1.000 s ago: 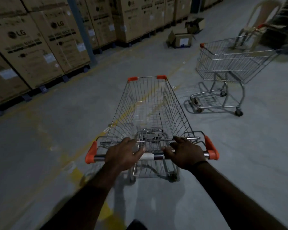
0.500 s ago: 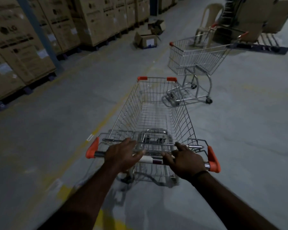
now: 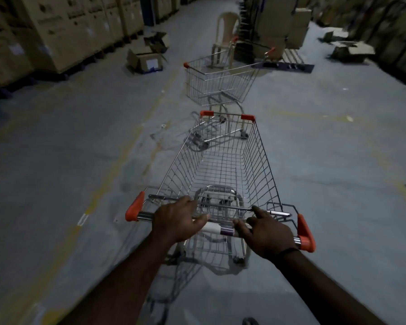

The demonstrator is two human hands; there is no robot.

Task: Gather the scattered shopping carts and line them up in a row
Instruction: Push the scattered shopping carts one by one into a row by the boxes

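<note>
Dim light falls on a grey concrete floor [image 3: 56, 172] crossed by faded yellow painted lines [image 3: 108, 179]. Tall brown cardboard cartons [image 3: 63, 31] line the left side. Open cardboard boxes [image 3: 143, 59] lie near them; a beige plastic chair [image 3: 227, 26] stands farther back.

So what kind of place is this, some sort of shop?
Probably a warehouse rather than a shop: tall stacked cardboard cartons line the left side, and opened cardboard boxes lie on a bare concrete floor marked with faded yellow lines.

Your near cart [image 3: 220, 170] front hides far cart [image 3: 218, 83] base; box stacks [image 3: 63, 31] blurred, labels unreadable; your forearms [image 3: 127, 277] cut by bottom edge.
</note>
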